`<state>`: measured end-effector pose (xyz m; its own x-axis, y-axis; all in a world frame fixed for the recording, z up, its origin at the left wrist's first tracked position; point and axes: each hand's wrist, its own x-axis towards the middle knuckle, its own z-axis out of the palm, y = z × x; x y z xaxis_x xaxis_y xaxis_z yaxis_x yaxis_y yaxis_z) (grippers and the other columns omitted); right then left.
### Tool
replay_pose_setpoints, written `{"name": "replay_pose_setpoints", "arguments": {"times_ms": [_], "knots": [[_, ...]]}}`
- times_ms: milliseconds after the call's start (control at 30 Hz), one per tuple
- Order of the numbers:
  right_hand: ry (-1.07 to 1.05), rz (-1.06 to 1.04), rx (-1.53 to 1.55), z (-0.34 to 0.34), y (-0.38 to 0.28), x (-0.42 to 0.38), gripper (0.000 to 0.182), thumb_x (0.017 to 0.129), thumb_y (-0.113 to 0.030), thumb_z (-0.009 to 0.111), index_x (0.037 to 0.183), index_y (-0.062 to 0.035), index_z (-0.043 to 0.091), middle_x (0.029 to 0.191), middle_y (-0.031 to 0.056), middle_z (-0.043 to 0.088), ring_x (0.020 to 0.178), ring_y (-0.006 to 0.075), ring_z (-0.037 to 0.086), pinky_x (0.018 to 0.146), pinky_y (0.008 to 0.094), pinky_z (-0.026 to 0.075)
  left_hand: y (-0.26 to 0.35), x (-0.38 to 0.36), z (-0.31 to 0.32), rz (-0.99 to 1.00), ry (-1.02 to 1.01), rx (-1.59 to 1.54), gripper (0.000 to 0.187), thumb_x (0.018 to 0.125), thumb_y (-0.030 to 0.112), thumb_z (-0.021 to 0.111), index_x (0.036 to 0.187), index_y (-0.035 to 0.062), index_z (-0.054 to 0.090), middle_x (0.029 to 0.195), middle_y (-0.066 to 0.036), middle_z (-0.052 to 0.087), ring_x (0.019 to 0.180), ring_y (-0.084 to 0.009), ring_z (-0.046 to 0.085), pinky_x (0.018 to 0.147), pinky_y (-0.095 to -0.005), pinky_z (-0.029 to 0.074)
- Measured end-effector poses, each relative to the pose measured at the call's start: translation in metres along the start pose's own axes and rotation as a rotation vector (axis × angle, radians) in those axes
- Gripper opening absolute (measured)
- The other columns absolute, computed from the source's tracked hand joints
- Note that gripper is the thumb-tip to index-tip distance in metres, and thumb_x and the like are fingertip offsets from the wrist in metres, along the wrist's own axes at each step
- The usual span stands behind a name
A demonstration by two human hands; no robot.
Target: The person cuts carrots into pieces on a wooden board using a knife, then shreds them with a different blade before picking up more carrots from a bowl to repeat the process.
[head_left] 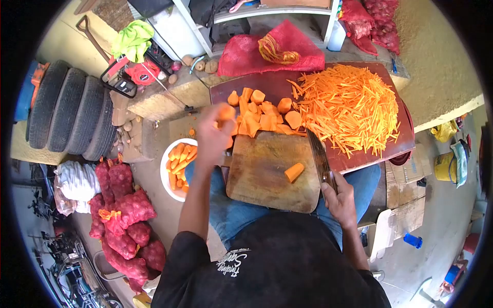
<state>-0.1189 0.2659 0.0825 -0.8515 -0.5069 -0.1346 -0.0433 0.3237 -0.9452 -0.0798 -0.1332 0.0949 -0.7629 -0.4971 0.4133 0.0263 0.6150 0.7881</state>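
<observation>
My right hand is closed around the handle of a large knife. Its blade points away from me along the right edge of a worn wooden cutting board. One carrot piece lies on the board, left of the knife. Blurred by motion, my left hand is up at the board's far left, its fingers closed on a carrot chunk. Cut carrot chunks are heaped just beyond the board. A big mound of carrot sticks covers the right side of the red table.
A white bowl of peeled carrots stands left of my knees. Red net sacks and stacked tyres are farther left. Beyond the table lie a red mesh bag and a shelf. Cardboard lies at right.
</observation>
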Motion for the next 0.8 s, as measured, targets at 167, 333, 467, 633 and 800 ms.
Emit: {"name": "replay_pose_setpoints", "arguments": {"times_ms": [167, 333, 467, 633, 800], "knots": [[0.021, -0.044, 0.014, 0.006, 0.003, -0.005, 0.038, 0.105, -0.012, 0.073, 0.136, 0.0073, 0.065, 0.085, 0.0125, 0.062, 0.079, 0.0155, 0.058, 0.073, 0.0361, 0.052, -0.138, 0.06, -0.001, -0.183, 0.033, -0.145, 0.035, 0.094, -0.007, 0.08, 0.128, -0.0009, 0.077, 0.112, -0.003, 0.077, 0.098, -0.0117, 0.072, 0.085, -0.0289, 0.059], [0.008, -0.006, 0.012, 0.005, 0.003, -0.009, 0.036, 0.104, -0.011, 0.073, 0.135, 0.0067, 0.065, 0.089, 0.0131, 0.065, 0.081, 0.0162, 0.06, 0.076, 0.0357, 0.054, -0.165, 0.039, 0.015, -0.207, -0.095, 0.097, 0.047, 0.087, 0.013, 0.093, 0.128, -0.0034, 0.078, 0.101, -0.005, 0.079, 0.085, -0.0131, 0.071, 0.077, -0.0322, 0.058], [-0.001, -0.01, 0.008, 0.005, 0.0, -0.011, 0.036, 0.104, -0.01, 0.073, 0.134, 0.0066, 0.065, 0.089, 0.0131, 0.065, 0.081, 0.0165, 0.06, 0.077, 0.0355, 0.054, -0.135, 0.031, 0.017, -0.169, -0.083, 0.134, 0.053, 0.088, 0.015, 0.092, 0.134, -0.0023, 0.075, 0.108, -0.012, 0.078, 0.087, -0.019, 0.071, 0.078, -0.0362, 0.058], [-0.031, 0.017, -0.016, 0.008, -0.004, -0.008, 0.036, 0.104, -0.01, 0.074, 0.134, 0.0074, 0.064, 0.091, 0.0136, 0.067, 0.083, 0.0163, 0.061, 0.079, 0.0351, 0.055, -0.082, 0.034, 0.015, -0.201, -0.094, 0.34, 0.055, 0.09, 0.022, 0.091, 0.137, -0.0021, 0.074, 0.131, -0.023, 0.073, 0.095, -0.0322, 0.075, 0.081, -0.0441, 0.06], [-0.031, -0.02, 0.012, 0.014, 0.0, -0.012, 0.036, 0.103, -0.005, 0.074, 0.135, 0.0086, 0.063, 0.098, 0.0153, 0.071, 0.09, 0.0155, 0.067, 0.085, 0.0333, 0.056, -0.098, 0.048, 0.017, -0.153, -0.15, 0.488, 0.045, 0.092, 0.024, 0.086, 0.13, 0.0024, 0.078, 0.125, -0.026, 0.073, 0.102, -0.0445, 0.075, 0.085, -0.0522, 0.061]]}}
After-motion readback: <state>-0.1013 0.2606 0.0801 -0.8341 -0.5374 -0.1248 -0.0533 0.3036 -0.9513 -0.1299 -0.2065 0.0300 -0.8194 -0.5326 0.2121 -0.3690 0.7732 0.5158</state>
